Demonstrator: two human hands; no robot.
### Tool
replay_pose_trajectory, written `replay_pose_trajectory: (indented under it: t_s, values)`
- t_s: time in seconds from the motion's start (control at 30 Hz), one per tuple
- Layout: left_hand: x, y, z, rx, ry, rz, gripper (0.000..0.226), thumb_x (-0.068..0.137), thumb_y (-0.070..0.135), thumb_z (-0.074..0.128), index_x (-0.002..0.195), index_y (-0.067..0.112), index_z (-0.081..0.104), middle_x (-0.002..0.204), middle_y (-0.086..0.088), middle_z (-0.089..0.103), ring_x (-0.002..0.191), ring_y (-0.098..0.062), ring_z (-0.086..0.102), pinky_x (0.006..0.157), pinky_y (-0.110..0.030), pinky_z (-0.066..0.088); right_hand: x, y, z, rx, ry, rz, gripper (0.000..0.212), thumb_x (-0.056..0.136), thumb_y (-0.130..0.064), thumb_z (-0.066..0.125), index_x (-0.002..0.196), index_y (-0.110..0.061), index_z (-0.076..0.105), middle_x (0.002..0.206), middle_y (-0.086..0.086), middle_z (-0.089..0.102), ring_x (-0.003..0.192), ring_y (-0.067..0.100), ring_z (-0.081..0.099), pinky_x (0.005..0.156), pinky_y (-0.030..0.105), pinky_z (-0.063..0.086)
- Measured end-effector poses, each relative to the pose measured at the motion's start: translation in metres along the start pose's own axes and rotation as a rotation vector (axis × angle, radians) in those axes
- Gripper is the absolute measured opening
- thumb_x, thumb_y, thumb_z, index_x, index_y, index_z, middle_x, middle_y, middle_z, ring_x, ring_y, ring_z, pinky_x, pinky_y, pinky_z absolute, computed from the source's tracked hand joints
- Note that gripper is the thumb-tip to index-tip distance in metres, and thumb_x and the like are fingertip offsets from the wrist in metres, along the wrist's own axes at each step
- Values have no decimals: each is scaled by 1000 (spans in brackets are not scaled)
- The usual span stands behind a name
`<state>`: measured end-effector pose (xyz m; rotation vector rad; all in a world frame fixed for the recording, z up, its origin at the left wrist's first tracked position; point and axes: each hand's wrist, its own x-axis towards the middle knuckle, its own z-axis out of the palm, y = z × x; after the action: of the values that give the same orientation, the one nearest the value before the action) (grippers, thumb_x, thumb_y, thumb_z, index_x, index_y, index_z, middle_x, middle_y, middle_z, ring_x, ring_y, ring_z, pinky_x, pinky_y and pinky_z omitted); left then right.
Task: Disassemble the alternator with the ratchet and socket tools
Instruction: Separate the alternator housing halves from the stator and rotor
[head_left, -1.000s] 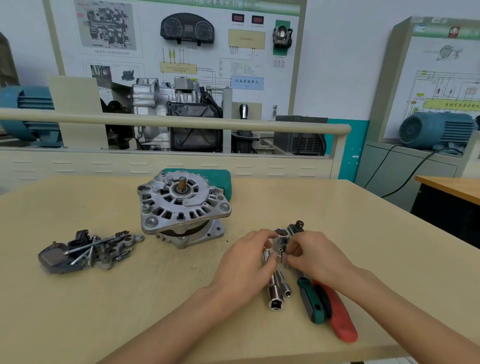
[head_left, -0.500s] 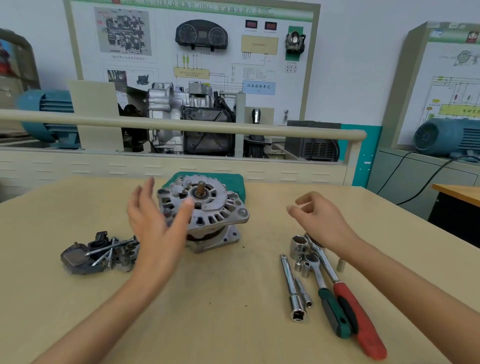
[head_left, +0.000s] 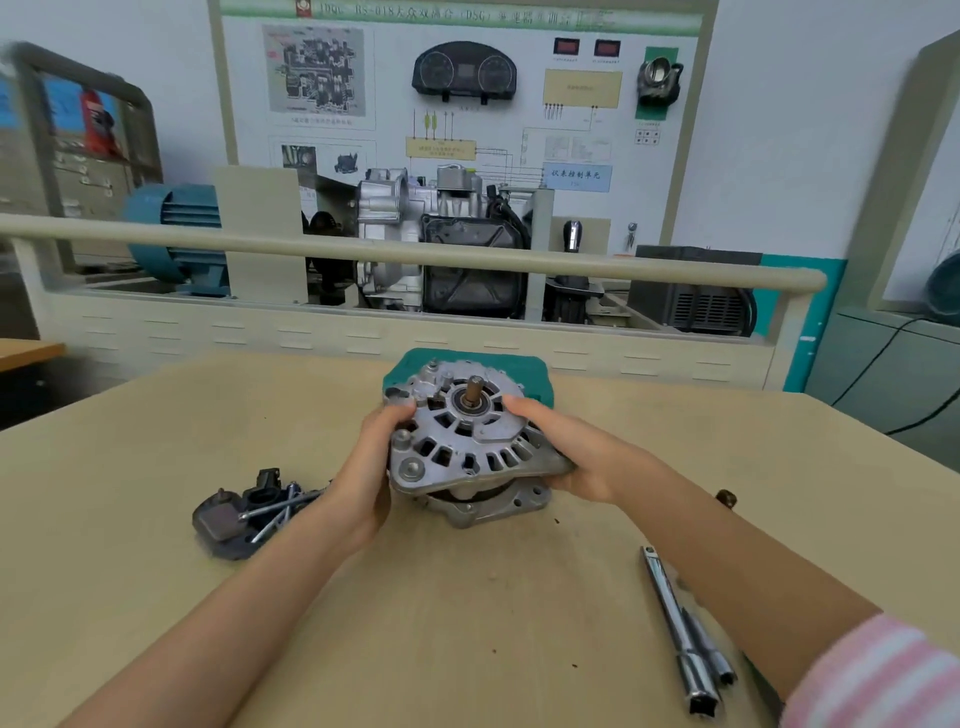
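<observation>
Alternator (head_left: 465, 447): mid-table (head_left: 156, 519), front housing tilted up toward the camera, shaft stub pointing up, rear half resting on the tabletop.
Left hand (head_left: 363, 473): clamped on the housing's left rim, fingertips curled over the top edge.
Right hand (head_left: 576, 454): clamped on the right rim, fingers over the face near the shaft, palm under the edge.
Green pad (head_left: 530, 371): just behind the alternator, partly hidden by it.
Removed parts (head_left: 249, 509): dark cover with long bolts piled on it, left of the alternator, near the left wrist.
Extension bars (head_left: 685, 644): two chrome bars side by side, near right, beside the right forearm.
Sleeve (head_left: 878, 675): pink-striped, bottom right corner.
</observation>
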<state>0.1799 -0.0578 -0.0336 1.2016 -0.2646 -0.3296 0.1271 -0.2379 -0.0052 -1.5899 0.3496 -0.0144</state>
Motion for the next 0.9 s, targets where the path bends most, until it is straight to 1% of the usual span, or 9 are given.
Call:
replay_pose_trajectory:
  t_s: [0.1, 0.17, 0.27, 0.4, 0.57, 0.63, 0.73, 0.8, 0.9]
  values:
    - [5, -5, 1, -64, -46, 3, 34, 90, 35, 46, 82, 20, 75, 91, -9, 73, 75, -22, 71, 62, -30, 55, 1, 3, -4, 69, -75, 4, 26, 88, -42, 59, 101, -20, 65, 94, 1, 74, 79, 12, 71, 59, 23, 56]
    - [8, -6, 2, -86, -68, 17, 38, 90, 37, 45, 77, 23, 78, 94, -9, 73, 79, -22, 71, 62, -30, 57, 2, 3, -4, 53, -61, -18, 26, 89, -43, 57, 101, -22, 65, 94, 0, 74, 79, 12, 71, 59, 23, 55]
    - [6, -5, -1, -67, -113, 52, 40, 93, 48, 41, 91, 29, 76, 102, -4, 72, 90, -19, 70, 60, -26, 56, 0, 4, -1, 29, -29, -36, 25, 87, -44, 57, 98, -23, 66, 91, -2, 75, 75, 11, 71, 56, 21, 54]
    - [2, -1, 2, -47, -84, 65, 38, 94, 48, 41, 99, 25, 70, 99, -4, 73, 87, -19, 70, 57, -25, 55, -1, 5, -1, 17, -28, -50, 24, 86, -43, 57, 94, -23, 68, 89, -1, 75, 73, 12, 71, 64, 26, 54]
    - [-16, -8, 4, 93, 59, 56, 67, 74, 67, 51, 125, 24, 49, 122, -7, 60, 109, -26, 59, 97, -45, 46, -9, 11, -9, 39, -55, -75, 26, 83, -40, 61, 99, -21, 67, 93, 1, 74, 77, 15, 71, 80, 32, 54]
    - [-25, -12, 2, 155, 77, 51, 76, 64, 74, 51, 124, 27, 47, 124, -6, 56, 113, -25, 55, 100, -47, 42, -18, 14, -11, 36, -84, -79, 25, 83, -41, 61, 98, -23, 68, 96, 0, 74, 79, 14, 71, 81, 31, 54]
    - [-35, -5, -2, 210, 29, 9, 66, 75, 69, 52, 124, 24, 47, 118, -8, 62, 108, -26, 59, 100, -47, 43, -35, 17, -13, 27, -109, -89, 29, 85, -43, 58, 106, -24, 66, 100, -2, 73, 86, 14, 71, 79, 29, 53]
    - [-39, 0, -7, 286, -2, -28, 75, 67, 72, 54, 123, 23, 47, 119, -11, 61, 108, -27, 59, 99, -43, 42, -49, 18, -8, -50, -39, -84, 37, 88, -46, 55, 114, -22, 62, 106, -1, 71, 94, 15, 68, 84, 30, 52]
    - [-41, 5, -7, 432, 2, 3, 83, 62, 73, 48, 130, 26, 39, 130, -11, 51, 116, -32, 52, 94, -43, 44, -70, 26, 3, -312, 329, -262, 63, 86, -55, 54, 133, -13, 44, 123, -4, 59, 102, 6, 56, 82, 24, 44]
